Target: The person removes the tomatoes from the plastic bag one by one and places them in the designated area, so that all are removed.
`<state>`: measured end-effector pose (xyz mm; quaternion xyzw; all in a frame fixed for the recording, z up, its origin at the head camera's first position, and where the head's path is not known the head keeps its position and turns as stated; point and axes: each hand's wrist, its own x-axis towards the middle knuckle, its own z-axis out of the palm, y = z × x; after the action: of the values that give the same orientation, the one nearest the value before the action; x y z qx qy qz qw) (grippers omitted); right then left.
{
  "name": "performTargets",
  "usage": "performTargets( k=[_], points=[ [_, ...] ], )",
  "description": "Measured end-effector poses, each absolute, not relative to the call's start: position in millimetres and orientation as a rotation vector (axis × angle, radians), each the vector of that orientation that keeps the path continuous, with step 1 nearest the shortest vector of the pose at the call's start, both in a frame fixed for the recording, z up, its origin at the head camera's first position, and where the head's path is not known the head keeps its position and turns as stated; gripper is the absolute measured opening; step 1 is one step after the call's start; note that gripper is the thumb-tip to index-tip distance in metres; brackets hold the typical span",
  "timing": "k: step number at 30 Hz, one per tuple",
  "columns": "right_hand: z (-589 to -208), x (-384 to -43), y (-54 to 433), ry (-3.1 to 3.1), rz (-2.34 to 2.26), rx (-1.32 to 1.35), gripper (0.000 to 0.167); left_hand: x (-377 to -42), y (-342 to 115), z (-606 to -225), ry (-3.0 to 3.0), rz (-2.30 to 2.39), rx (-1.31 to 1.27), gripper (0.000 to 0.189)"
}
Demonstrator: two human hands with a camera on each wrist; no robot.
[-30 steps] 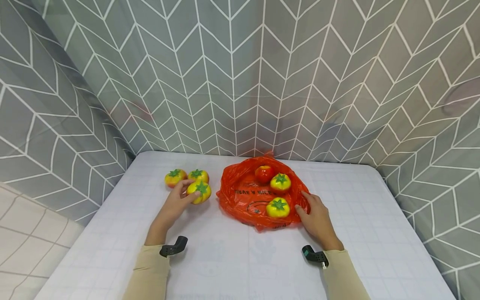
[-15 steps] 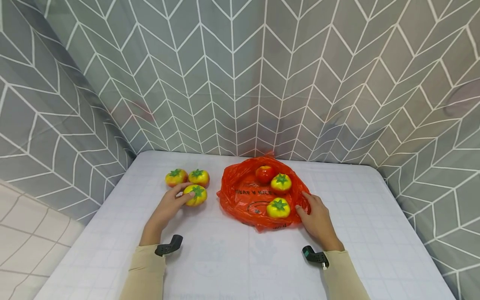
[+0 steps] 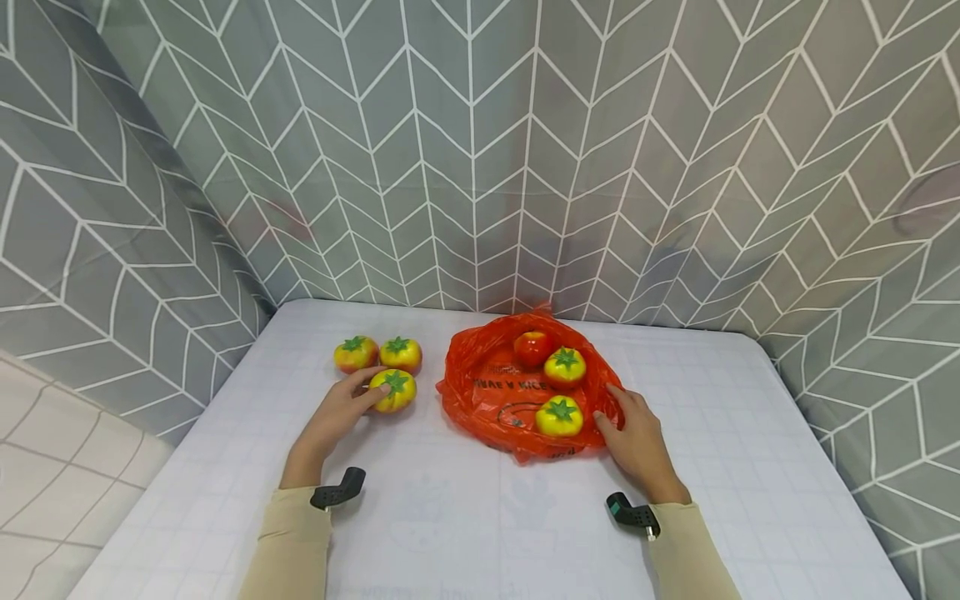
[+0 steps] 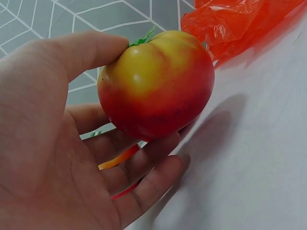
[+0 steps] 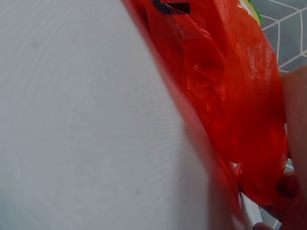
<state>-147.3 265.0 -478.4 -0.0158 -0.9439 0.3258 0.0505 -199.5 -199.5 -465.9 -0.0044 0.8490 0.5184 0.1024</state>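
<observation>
My left hand point(image 3: 343, 410) grips a yellow-and-red toy tomato point(image 3: 393, 391) with a green star-shaped top. In the left wrist view, the thumb lies on top of this tomato point(image 4: 158, 86) and the fingers curl beneath. Just behind it sit two similar tomatoes, one at the left point(image 3: 356, 354) and one beside it point(image 3: 401, 355). An open red plastic bag point(image 3: 487, 417) lies mid-table, holding two green-topped tomatoes point(image 3: 559, 416) and a redder round fruit point(image 3: 533, 348). At the bag's right edge, my right hand point(image 3: 637, 437) pinches the plastic; its fingers are partly hidden in the right wrist view.
A white cloth covers the table point(image 3: 465, 525). Grey curtains point(image 3: 480, 167) with white zigzag lines stand right behind it and along both sides. Pale tiles point(image 3: 60, 467) show at lower left. Black straps point(image 3: 337, 492) sit on both wrists.
My left hand has drawn slightly back toward the lower left with its tomato, showing more of the tomato behind. My right hand keeps its place at the bag's edge.
</observation>
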Motion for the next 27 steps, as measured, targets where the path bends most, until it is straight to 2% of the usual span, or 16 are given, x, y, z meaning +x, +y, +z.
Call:
performTargets(
  k=[27],
  points=[
    [-481.7, -149.2, 266.0, -2.889, 0.984, -0.06, 0.063, -201.1, -198.5, -467.6, 2.459, 1.596, -0.037, 0.062]
  ],
)
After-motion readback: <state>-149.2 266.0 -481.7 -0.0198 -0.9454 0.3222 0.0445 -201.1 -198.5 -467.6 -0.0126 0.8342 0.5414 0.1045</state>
